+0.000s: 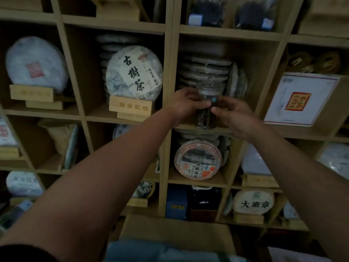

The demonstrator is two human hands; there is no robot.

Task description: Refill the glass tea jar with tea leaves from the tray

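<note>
The glass tea jar stands upright at the front of a middle shelf compartment, its glass lid on and dark tea leaves filling its lower half. My left hand grips the jar's left side. My right hand holds its right side, fingertips meeting near the jar's front. Both arms reach up and forward to it. No tray shows in the view.
A wooden cubby shelf fills the view. Behind the jar lies a stack of wrapped tea cakes. A round tea cake on a wooden stand sits left; a white box sits right. More cakes and boxes fill the lower compartments.
</note>
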